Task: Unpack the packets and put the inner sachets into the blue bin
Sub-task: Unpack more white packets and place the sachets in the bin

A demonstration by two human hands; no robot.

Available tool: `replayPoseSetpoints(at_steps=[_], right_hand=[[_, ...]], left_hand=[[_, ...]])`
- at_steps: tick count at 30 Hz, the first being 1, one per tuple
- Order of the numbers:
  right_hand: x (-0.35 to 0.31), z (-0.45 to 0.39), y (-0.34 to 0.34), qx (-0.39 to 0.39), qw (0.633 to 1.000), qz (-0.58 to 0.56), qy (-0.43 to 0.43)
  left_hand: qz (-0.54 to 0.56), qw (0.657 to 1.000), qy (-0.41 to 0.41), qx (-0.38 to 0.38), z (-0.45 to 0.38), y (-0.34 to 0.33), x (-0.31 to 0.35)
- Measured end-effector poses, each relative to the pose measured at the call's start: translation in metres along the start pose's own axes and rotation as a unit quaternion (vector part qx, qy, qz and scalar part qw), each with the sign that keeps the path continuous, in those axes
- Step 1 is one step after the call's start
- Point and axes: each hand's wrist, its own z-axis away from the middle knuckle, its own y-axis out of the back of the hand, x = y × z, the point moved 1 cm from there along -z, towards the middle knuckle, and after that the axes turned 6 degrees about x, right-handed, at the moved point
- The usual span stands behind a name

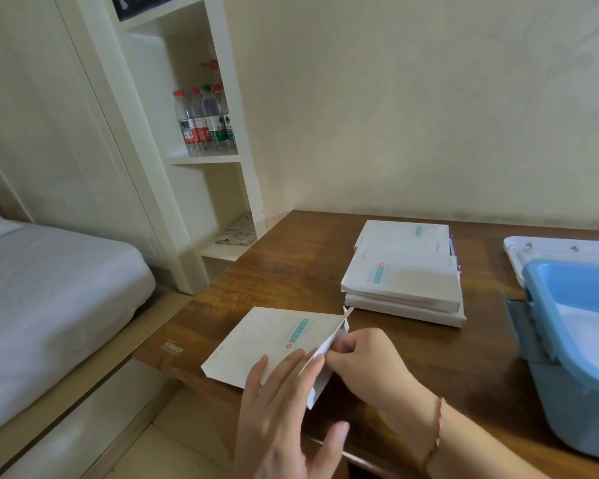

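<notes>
A flat white packet with a teal label and a red mark lies at the table's near left corner. Its right end flap stands open. My left hand rests on the packet's near edge with straight fingers. My right hand has its fingers curled at the open flap and pinches it. A stack of white packets sits in the middle of the table. The blue bin stands at the right edge, with something white lying inside it.
The brown wooden table runs to the wall. A white lid lies behind the bin. A white shelf unit with several water bottles stands at the left. A bed lies further left.
</notes>
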Motion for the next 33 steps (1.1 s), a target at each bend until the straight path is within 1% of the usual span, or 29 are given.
replayPoseSetpoints(at_steps=[2, 4, 8, 10, 13, 16, 17, 20, 21, 23, 25, 26, 27, 28, 29, 30, 31, 32, 33], right_hand=[[-0.003, 0.004, 0.004, -0.028, 0.994, -0.089, -0.051], [-0.003, 0.007, 0.009, -0.036, 0.983, -0.16, -0.077], [0.006, 0.009, 0.016, 0.008, 0.951, -0.295, -0.095], [0.011, 0.01, 0.018, 0.024, 0.946, -0.309, -0.095], [0.017, 0.015, 0.023, 0.049, 0.95, -0.298, -0.083], [0.023, 0.027, 0.034, 0.105, 0.959, -0.26, -0.046], [0.024, 0.031, 0.039, 0.119, 0.961, -0.248, -0.037], [0.028, 0.045, 0.056, 0.126, 0.958, -0.255, -0.033], [0.028, 0.05, 0.061, 0.124, 0.957, -0.26, -0.032], [0.027, 0.059, 0.068, 0.121, 0.955, -0.269, -0.02], [0.022, 0.069, 0.075, 0.116, 0.95, -0.289, 0.007], [0.021, 0.075, 0.079, 0.114, 0.948, -0.296, 0.027], [0.019, 0.083, 0.083, 0.111, 0.947, -0.297, 0.052], [0.019, 0.093, 0.088, 0.111, 0.947, -0.29, 0.085], [0.019, 0.104, 0.092, 0.126, 0.946, -0.27, 0.128], [0.019, 0.115, 0.098, 0.164, 0.941, -0.236, 0.18], [0.019, 0.125, 0.106, 0.222, 0.925, -0.199, 0.235], [0.019, 0.132, 0.115, 0.28, 0.901, -0.171, 0.284], [0.02, 0.136, 0.125, 0.324, 0.877, -0.154, 0.319]], left_hand=[[0.003, 0.999, 0.02, -0.026, -0.005, 0.002, -0.001], [0.017, 0.998, 0.049, -0.037, -0.01, 0.004, -0.007], [0.043, 0.996, 0.064, -0.051, -0.014, 0.003, -0.024], [0.046, 0.995, 0.07, -0.061, -0.014, 0.0, -0.028], [0.046, 0.992, 0.092, -0.077, -0.014, -0.003, -0.032], [0.068, 0.986, 0.123, -0.089, -0.014, -0.002, -0.034], [0.071, 0.988, 0.106, -0.086, -0.014, 0.0, -0.032], [0.027, 0.998, -0.04, -0.04, -0.016, -0.001, -0.014], [0.017, 0.996, -0.072, -0.039, -0.02, -0.003, -0.006], [0.018, 0.994, -0.1, -0.049, -0.031, -0.011, 0.012], [0.047, 0.993, -0.098, -0.041, -0.038, -0.018, 0.025], [0.073, 0.994, -0.075, -0.022, -0.041, -0.02, 0.032], [0.099, 0.995, -0.024, 0.0, -0.046, -0.017, 0.04], [0.123, 0.991, 0.058, 0.016, -0.056, -0.011, 0.05], [0.149, 0.974, 0.169, 0.029, -0.068, -0.002, 0.062], [0.184, 0.942, 0.277, 0.036, -0.079, 0.006, 0.074], [0.244, 0.899, 0.361, 0.046, -0.089, 0.012, 0.084], [0.324, 0.843, 0.426, 0.051, -0.099, 0.016, 0.095], [0.409, 0.778, 0.475, 0.052, -0.108, 0.018, 0.104]])
